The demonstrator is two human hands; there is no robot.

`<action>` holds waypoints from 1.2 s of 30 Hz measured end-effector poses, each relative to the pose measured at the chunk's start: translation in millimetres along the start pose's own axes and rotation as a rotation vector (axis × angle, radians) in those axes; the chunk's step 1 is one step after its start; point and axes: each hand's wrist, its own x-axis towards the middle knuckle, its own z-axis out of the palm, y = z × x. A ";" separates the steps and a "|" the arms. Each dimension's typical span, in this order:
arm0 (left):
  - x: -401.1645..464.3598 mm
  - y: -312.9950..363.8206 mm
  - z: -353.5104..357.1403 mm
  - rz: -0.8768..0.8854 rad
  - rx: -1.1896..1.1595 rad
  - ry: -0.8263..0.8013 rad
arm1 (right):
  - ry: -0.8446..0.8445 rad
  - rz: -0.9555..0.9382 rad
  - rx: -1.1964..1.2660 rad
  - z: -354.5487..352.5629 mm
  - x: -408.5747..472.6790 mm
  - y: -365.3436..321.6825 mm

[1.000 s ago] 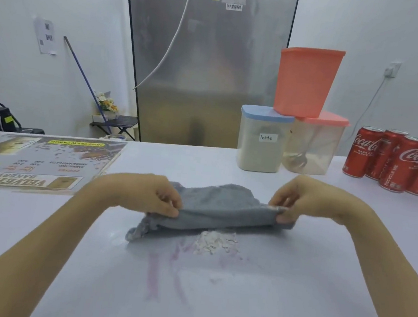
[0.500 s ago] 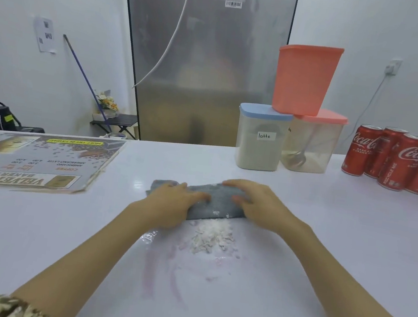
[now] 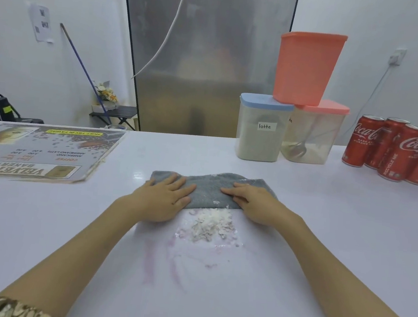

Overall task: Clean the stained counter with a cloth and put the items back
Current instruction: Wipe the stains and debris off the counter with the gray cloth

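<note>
Cloth (image 3: 209,188) pressed flat on counter (image 3: 324,236) by left hand (image 3: 164,197) and right hand (image 3: 252,202) — fingers straight, hands apart — powder (image 3: 211,223) just near of cloth.

One grey cloth (image 3: 210,187), three lidded containers (image 3: 259,129) (one stacked on top), four red cans (image 3: 409,152), one menu board (image 3: 36,151)

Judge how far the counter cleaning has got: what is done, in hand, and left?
Done: the grey cloth lies folded on the counter. In hand: the left hand and right hand press it flat behind the white crumbs. Left: crumbs and purple streaks remain unwiped.
</note>
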 end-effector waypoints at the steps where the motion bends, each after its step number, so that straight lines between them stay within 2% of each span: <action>1: 0.2 0.1 0.8 0.000 -0.035 -0.010 | 0.000 -0.002 -0.005 -0.7 -0.9 -0.8; 6: -6.6 3.3 -4.2 0.067 -0.090 -0.009 | 0.036 -0.009 -0.032 -3.5 -2.2 1.9; 9: -17.8 5.7 -4.1 0.085 -0.116 0.103 | 0.050 0.009 -0.056 -8.0 -7.4 1.4; 12: -30.3 9.5 2.1 0.076 -0.195 0.215 | 0.024 -0.008 0.020 -15.4 -17.5 0.4; 15: -31.7 12.0 1.0 0.075 -0.233 0.275 | 0.010 -0.002 0.076 -16.2 -20.6 -1.8; 20: -20.1 5.9 -13.8 0.067 -0.316 0.333 | -0.039 -0.053 -0.003 -11.2 -15.3 -2.8; 24: -16.8 5.3 -36.0 0.043 -0.349 0.486 | 0.141 -0.082 0.043 -27.1 -1.2 -8.9; 29: -2.8 -16.6 -58.5 -0.047 -0.397 0.661 | 0.518 -0.152 0.118 -33.2 28.7 -29.8; 31: 7.9 -26.1 -54.5 -0.079 -0.451 0.686 | 0.598 -0.136 0.071 -26.3 44.3 -33.6; 33: 23.5 -36.1 -39.8 -0.117 -0.430 0.634 | 0.516 -0.080 0.022 -14.7 59.4 -32.2; 36: 43.1 -46.9 -9.0 -0.105 -0.326 0.363 | 0.147 -0.033 -0.069 7.6 73.3 -27.7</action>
